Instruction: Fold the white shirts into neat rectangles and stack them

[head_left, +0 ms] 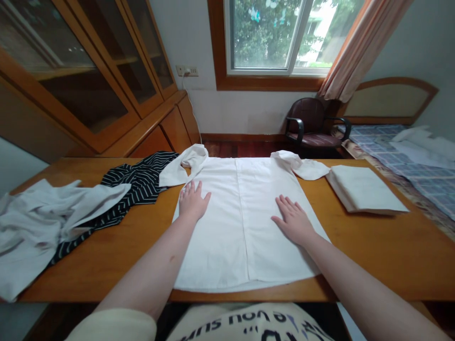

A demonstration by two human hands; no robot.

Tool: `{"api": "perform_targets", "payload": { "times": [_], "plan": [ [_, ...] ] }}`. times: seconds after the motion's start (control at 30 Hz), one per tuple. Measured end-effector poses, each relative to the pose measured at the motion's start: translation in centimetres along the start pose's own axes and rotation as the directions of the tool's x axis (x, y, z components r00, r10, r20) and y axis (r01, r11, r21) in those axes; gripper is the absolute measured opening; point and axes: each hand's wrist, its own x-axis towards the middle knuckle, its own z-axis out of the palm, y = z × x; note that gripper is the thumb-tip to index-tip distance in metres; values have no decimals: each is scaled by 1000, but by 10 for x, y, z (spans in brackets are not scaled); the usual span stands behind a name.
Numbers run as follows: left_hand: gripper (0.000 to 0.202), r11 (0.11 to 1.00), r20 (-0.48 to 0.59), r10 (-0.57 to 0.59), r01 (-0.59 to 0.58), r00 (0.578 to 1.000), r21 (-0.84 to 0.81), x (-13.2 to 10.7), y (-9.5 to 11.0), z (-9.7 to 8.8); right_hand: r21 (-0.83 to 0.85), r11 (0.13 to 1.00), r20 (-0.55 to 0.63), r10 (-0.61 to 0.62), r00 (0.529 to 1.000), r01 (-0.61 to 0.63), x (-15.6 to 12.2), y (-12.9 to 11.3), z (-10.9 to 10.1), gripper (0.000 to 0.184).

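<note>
A white shirt [245,227] lies spread flat on the wooden table [373,255], its hem toward me and its sleeves bunched at the far corners. My left hand [192,201] rests flat on the shirt's left side, fingers stretched out. On the shirt's right side lies my right hand [293,219], palm down, fingers spread. Neither hand holds anything.
A folded white garment [362,189] sits at the table's right. A black-and-white striped garment [138,184] and crumpled pale grey clothes [39,222] lie at the left. Beyond the table stand a dark armchair [313,128], a bed [408,156] and a wooden cabinet [106,80].
</note>
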Motion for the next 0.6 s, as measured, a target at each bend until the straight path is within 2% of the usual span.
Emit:
{"api": "perform_targets", "payload": {
  "times": [0.1,0.17,0.27,0.33,0.43,0.47,0.5,0.57,0.6],
  "plan": [
    [69,1000,5,3,-3,1000,1,-2,1,-1,-76,990,-43,116,992,-119,-34,39,2,69],
    [68,1000,5,5,-5,1000,0,-2,-1,-1,-105,985,-58,132,990,-137,-49,50,4,70],
    [67,1000,16,1,-1,1000,-2,1,-3,-2,-129,982,-68,127,990,-135,-57,52,5,69],
    [67,1000,44,-29,29,999,4,2,2,-6,-133,981,-72,134,988,-142,-57,49,4,68],
    [65,999,64,-46,46,997,4,-4,34,-14,-139,976,-73,160,984,-169,-55,44,2,68],
    [63,1000,41,16,-15,999,-10,-9,50,-15,-141,974,-72,170,983,-178,-55,43,2,67],
    [62,988,11,150,-149,989,-34,-16,67,-14,-143,972,-68,178,982,-186,-55,43,2,67],
    [60,896,5,437,-435,899,-93,-33,100,-10,-141,971,-59,185,981,-192,-56,42,1,68],
    [59,846,20,523,-516,852,-130,-41,111,-7,-139,972,-54,184,981,-190,-56,42,1,68]
  ]
}}
